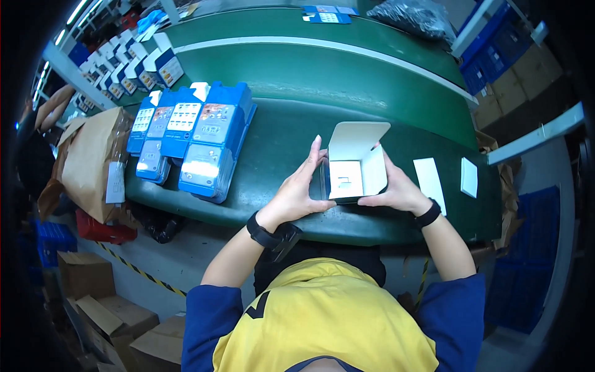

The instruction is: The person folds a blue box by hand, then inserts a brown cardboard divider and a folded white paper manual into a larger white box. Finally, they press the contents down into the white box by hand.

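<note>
A small open carton (373, 173) with a white inside stands upright at the front of the green bench, between my two hands. Its lid flap (358, 141) is raised at the far side. My left hand (299, 191) is along the carton's left side, fingers stretched forward and thumb at the near left corner. The right hand (400, 187) wraps the right side, with its thumb on the near edge and most fingers hidden behind the wall. A small slotted shape shows on the white surface inside. To the left lie stacks of flat blue printed cartons (211, 149).
Two white card pieces, a long one (429, 180) and a shorter one (469, 177), lie right of my right hand. Beyond runs a green conveyor belt (279, 68). Several assembled cartons (162, 67) stand far left, behind a large brown paper-wrapped package (90, 162). Cardboard boxes (124, 316) sit on the floor.
</note>
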Action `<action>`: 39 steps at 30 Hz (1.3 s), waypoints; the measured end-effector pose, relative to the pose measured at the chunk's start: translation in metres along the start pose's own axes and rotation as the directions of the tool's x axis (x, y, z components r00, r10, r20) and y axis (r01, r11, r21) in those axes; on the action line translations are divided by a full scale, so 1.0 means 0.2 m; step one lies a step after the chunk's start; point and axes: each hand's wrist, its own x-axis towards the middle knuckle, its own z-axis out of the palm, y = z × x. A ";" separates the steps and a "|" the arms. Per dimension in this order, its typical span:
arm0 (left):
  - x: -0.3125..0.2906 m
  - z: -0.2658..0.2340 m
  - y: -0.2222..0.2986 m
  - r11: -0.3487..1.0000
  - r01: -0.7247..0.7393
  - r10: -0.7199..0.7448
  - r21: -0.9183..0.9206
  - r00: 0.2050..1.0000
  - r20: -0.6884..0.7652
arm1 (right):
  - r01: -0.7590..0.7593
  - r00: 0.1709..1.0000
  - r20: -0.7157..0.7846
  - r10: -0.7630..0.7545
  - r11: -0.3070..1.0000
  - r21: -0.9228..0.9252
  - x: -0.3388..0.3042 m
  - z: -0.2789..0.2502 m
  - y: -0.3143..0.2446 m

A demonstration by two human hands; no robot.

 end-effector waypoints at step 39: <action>-0.43 -0.45 0.19 0.921 -0.017 0.332 0.390 0.560 -0.759 | 0.332 0.905 -0.401 -0.142 0.824 0.459 0.24 0.57 -0.47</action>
